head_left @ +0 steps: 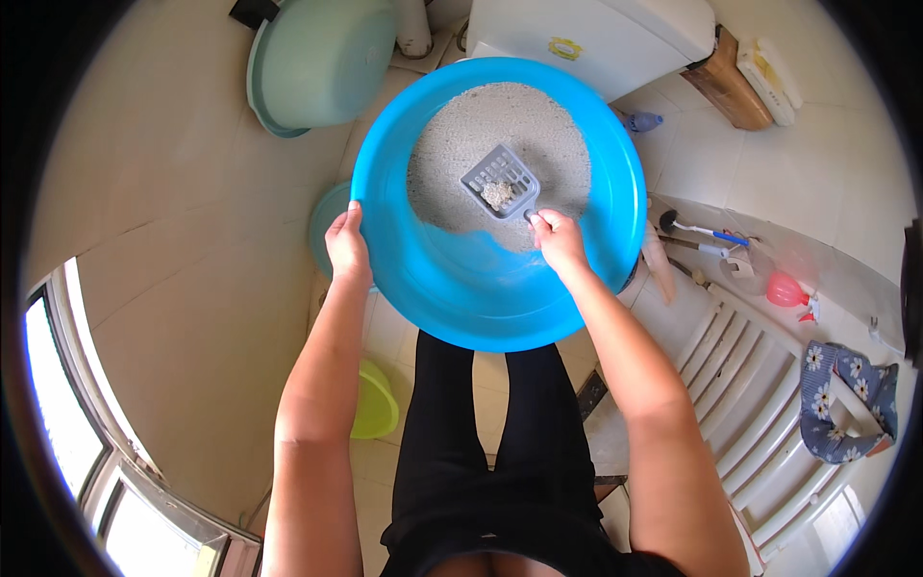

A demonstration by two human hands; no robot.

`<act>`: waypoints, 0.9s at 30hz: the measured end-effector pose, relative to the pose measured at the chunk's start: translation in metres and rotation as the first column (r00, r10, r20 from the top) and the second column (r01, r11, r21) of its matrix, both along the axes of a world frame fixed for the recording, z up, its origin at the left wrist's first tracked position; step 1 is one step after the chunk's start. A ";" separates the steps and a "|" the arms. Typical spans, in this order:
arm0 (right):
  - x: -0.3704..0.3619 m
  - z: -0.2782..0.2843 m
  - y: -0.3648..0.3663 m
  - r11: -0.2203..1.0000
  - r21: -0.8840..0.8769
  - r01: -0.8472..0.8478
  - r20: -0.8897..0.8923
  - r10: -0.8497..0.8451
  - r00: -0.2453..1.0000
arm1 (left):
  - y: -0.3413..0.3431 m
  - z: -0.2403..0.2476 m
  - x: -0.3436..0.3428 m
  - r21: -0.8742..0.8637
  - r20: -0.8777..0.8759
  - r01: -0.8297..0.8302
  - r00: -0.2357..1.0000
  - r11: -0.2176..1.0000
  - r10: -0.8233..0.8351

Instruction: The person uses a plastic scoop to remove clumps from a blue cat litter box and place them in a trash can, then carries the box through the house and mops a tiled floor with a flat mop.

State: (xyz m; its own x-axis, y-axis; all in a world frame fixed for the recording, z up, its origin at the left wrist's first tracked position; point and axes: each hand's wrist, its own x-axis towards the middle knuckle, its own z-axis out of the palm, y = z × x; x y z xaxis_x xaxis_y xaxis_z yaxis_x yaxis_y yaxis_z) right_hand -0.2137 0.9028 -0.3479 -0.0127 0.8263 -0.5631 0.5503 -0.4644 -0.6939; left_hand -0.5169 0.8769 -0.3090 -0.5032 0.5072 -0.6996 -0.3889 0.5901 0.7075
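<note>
A large round blue basin point(452, 298) is in front of me, with grey-white cat litter point(461, 125) spread over its far part and bare blue plastic at its near side. My left hand point(348, 245) grips the basin's left rim, thumb over the edge. My right hand point(558, 238), inside the basin, is closed on the handle of a grey slotted litter scoop point(528, 199). A pale clump of litter point(497, 195) lies in the scoop, whose head is over the litter; whether it touches the litter I cannot tell.
Beyond the basin stands a white toilet tank point(615, 38). A pale green basin point(327, 67) leans at the far left wall; a lime green basin point(375, 402) sits on the floor. On the right are a white slatted chair point(745, 385), a red spray bottle point(786, 289) and a flowered cloth point(841, 399).
</note>
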 end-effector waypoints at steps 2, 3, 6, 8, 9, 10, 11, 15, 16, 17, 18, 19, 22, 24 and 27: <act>0.005 0.004 -0.002 0.999 0.007 0.031 -0.009 -0.031 0.999 | -0.004 -0.015 -0.004 -0.018 -0.019 0.027 0.999 0.999 -0.027; 0.010 0.007 -0.003 0.997 -0.034 0.067 -0.011 -0.067 0.998 | -0.008 -0.022 -0.004 -0.014 -0.069 0.038 0.997 0.999 -0.039; 0.019 0.010 -0.019 0.995 -0.001 0.098 0.036 -0.098 0.995 | -0.022 -0.040 -0.008 -0.002 -0.110 0.067 0.992 0.998 -0.066; 0.028 0.012 -0.033 0.993 0.071 0.090 0.093 -0.097 0.991 | -0.023 -0.038 -0.005 0.017 -0.043 0.037 0.998 0.999 -0.036; 0.032 0.016 -0.040 0.993 0.040 0.113 0.110 -0.117 0.987 | -0.024 -0.040 -0.011 -0.002 -0.048 0.086 0.995 0.996 -0.086; 0.037 0.018 -0.047 0.990 0.011 0.140 0.127 -0.140 0.982 | -0.024 -0.042 -0.016 -0.001 -0.049 0.100 0.994 0.995 -0.100; 0.043 0.016 -0.056 0.989 0.006 0.150 0.125 -0.150 0.981 | -0.024 -0.043 -0.021 -0.081 -0.137 0.222 0.963 0.972 -0.231; 0.045 0.045 -0.074 0.888 -0.192 0.417 -0.044 -0.432 0.901 | -0.022 -0.038 -0.013 -0.152 -0.398 0.327 0.843 0.933 -0.360; 0.049 0.047 -0.080 0.880 -0.189 0.436 -0.042 -0.451 0.892 | -0.022 -0.038 -0.011 -0.150 -0.396 0.347 0.837 0.926 -0.377; 0.054 0.050 -0.087 0.874 -0.175 0.454 -0.061 -0.470 0.881 | -0.021 -0.040 -0.013 -0.187 -0.560 0.362 0.724 0.913 -0.402; 0.059 0.054 -0.093 0.868 -0.162 0.470 -0.082 -0.487 0.870 | -0.021 -0.041 -0.016 -0.223 -0.702 0.368 0.582 0.903 -0.410; 0.064 0.059 -0.099 0.859 -0.170 0.483 -0.098 -0.502 0.859 | -0.021 -0.042 -0.016 -0.120 -0.716 0.365 0.612 0.923 -0.335; 0.077 0.078 -0.112 0.814 -0.221 0.538 -0.145 -0.573 0.807 | -0.023 -0.043 -0.024 -0.210 -0.797 0.419 0.450 0.883 -0.403; 0.092 0.091 -0.120 0.770 -0.250 0.587 -0.111 -0.625 0.773 | -0.020 -0.027 0.003 -0.133 -0.680 0.415 0.622 0.900 -0.387; 0.116 0.094 -0.139 0.719 -0.259 0.646 -0.167 -0.692 0.703 | -0.021 -0.007 0.015 -0.112 -0.671 0.465 0.616 0.878 -0.411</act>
State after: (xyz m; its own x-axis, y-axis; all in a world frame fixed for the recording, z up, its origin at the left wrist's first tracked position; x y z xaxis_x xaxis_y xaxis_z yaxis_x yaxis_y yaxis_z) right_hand -0.0978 0.7638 -0.2535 0.3561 0.5611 -0.7472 -0.1206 -0.7654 -0.6322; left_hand -0.5016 0.8556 -0.3158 -0.5194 0.8226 -0.2314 0.4842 0.5064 0.7135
